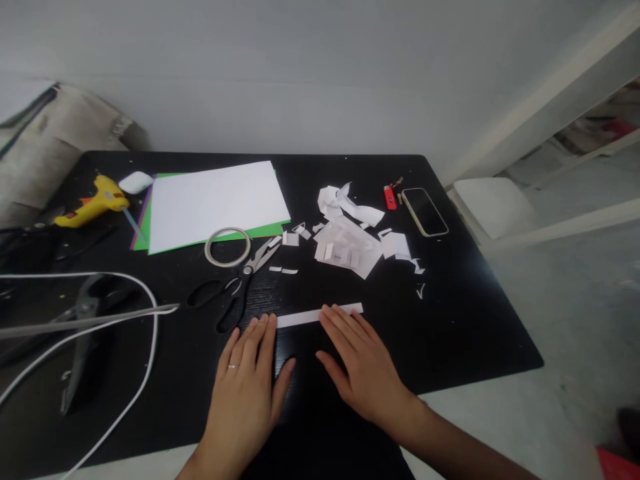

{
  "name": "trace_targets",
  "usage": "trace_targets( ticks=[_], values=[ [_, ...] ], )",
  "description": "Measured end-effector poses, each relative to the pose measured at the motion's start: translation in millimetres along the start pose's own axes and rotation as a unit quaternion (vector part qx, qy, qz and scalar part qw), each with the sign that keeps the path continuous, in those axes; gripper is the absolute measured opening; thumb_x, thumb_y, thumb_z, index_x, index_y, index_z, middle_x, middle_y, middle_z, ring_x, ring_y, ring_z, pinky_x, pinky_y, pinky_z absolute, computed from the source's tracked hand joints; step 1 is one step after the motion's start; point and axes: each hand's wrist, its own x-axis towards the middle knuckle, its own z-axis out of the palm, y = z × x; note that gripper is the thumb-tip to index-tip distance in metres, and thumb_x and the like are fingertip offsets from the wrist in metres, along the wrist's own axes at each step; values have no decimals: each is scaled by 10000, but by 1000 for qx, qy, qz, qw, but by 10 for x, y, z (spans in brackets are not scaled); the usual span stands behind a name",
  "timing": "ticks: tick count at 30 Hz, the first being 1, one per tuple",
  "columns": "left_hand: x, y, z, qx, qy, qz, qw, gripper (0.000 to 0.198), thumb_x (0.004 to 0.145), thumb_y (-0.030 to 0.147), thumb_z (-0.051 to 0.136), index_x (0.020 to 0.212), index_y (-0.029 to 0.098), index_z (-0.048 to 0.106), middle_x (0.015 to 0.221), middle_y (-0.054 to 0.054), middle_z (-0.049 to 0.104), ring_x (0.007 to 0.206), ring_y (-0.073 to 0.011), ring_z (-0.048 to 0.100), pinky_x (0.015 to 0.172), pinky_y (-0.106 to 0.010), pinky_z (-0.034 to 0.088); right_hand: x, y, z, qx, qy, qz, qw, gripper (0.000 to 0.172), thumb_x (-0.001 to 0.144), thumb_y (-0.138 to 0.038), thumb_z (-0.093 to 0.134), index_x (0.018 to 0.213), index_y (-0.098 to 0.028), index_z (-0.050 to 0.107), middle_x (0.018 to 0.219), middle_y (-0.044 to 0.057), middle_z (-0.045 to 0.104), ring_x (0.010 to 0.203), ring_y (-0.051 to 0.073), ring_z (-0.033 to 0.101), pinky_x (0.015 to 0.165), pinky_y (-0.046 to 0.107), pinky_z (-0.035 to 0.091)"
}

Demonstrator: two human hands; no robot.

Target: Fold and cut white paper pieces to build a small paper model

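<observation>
A narrow white paper strip (299, 319) lies flat on the black table near its front. My left hand (247, 373) rests palm down with its fingertips at the strip's left end, which they cover. On the right part of the strip press the outstretched fingers of my right hand (360, 357); the strip's right tip shows beyond them. Both thumbs point inward, apart from each other. Just beyond my left hand are black-handled scissors (247, 270), blades parted, and a roll of tape (207, 251). Cut and folded white paper pieces (367, 250) lie past my right hand.
White and coloured sheets (215, 203) are stacked at the back left. Beside them is a yellow glue gun (93, 203). A white cable (150, 367) loops over pliers (87, 310) at left. A red lighter (390, 197) and a phone (425, 211) lie back right.
</observation>
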Motion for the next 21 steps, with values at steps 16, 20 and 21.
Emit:
trace_targets(
  ticks=[16,20,21],
  values=[
    [223,206,-54,-3,5,-6,1000,511,1013,263,540,1434,-27,547,1381,-265,637,1334,-392,568,1204,-586,343,-138,162,-33,-49,44,26,997,478,1094,-300,487,1519,-81,512,1540,140,591,1443,308,565,1182,569,501],
    [362,453,16,-32,-24,9,999,492,1038,230,502,1492,47,544,1490,-197,615,1404,-349,539,1219,-547,352,-147,166,-12,-57,46,21,997,484,1085,-284,492,1515,-62,510,1550,152,577,1444,317,562,1168,577,508],
    [394,512,36,-37,-30,9,999,483,1043,235,496,1494,75,554,1500,-179,615,1407,-342,542,1220,-547,357,-149,167,-6,-58,48,21,997,481,1084,-273,485,1516,-62,509,1552,153,574,1447,316,559,1169,576,505]
  ],
)
